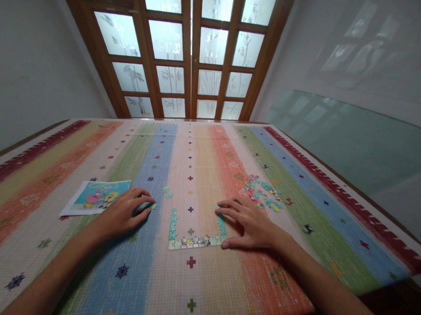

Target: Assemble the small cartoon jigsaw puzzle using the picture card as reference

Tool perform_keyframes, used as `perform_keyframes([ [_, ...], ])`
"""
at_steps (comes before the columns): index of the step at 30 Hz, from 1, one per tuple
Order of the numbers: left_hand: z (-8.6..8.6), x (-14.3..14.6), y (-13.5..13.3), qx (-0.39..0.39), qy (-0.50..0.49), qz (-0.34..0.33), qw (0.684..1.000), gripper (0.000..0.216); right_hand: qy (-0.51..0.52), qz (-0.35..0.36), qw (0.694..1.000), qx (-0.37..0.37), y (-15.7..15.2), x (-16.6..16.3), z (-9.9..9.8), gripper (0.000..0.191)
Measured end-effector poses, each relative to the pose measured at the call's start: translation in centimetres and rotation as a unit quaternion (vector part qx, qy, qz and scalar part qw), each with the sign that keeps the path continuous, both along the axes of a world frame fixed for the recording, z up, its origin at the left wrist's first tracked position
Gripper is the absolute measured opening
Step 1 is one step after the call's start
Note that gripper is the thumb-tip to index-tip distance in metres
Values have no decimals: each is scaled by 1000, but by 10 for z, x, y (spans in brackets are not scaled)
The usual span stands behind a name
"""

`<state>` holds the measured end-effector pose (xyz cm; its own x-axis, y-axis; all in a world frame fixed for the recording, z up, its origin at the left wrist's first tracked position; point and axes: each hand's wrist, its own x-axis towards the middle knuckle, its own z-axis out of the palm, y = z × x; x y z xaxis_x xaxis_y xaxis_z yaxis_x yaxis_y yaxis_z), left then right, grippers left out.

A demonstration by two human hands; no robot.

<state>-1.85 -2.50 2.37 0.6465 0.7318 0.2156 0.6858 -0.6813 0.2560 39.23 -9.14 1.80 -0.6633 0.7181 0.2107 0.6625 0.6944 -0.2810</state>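
A partly joined jigsaw puzzle (195, 242) forms a U on the tablecloth: a pale bottom row with turquoise columns rising at its left and right. My right hand (247, 223) rests at the right column, fingers stretched out with the tips on its upper pieces and the thumb by the bottom right corner. To the left, my left hand (128, 211) is spread and slightly curved over a few green puzzle pieces (153, 206), partly hidden under its fingers. Between that hand and the puzzle lie some loose turquoise pieces (167, 192).
A printed cartoon picture (96, 196) lies beyond my left wrist, partly covered by it. A scattered heap of puzzle pieces (256, 188) sits past my right hand. The striped tablecloth (189, 290) covers the table, with wooden glazed doors (191, 60) behind it.
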Motion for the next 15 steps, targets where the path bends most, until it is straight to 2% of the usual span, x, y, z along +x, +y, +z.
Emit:
perform_keyframes([
  [4, -2, 3, -1, 5, -8, 6, 1000, 33, 0, 1, 1000, 2, 0, 0, 1, 81],
  [10, -8, 14, -6, 52, -10, -7, 999, 33, -5, 3, 1000, 1, -1, -1, 3, 79],
  [15, -2, 21, -13, 67, 3, -12, 998, 33, -2, -3, 1000, 1, -1, -1, 2, 79],
])
